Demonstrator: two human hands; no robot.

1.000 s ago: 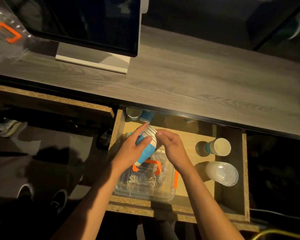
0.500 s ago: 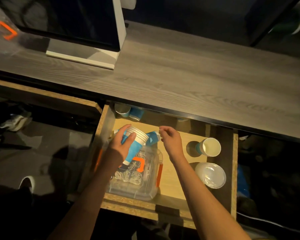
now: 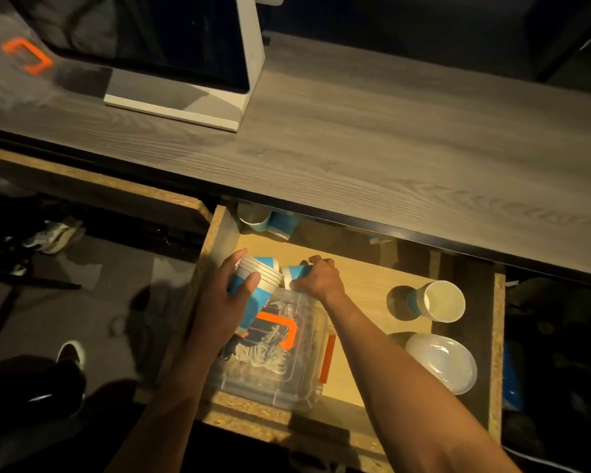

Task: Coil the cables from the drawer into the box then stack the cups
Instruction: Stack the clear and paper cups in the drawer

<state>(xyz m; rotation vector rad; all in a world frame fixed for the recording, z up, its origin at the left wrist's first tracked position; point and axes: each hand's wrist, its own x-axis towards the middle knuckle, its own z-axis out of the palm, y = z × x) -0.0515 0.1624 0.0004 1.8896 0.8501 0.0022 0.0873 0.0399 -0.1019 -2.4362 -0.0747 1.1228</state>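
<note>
Cups, blue with white rims, sit nested in a stack (image 3: 258,283) gripped by the left hand (image 3: 224,302). Just beside it, the right hand (image 3: 318,279) grips a single blue cup (image 3: 294,272).

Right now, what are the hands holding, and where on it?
The left hand grips a stack of cups around its side, just below the rims. The right hand grips a single blue cup around its body.
</note>
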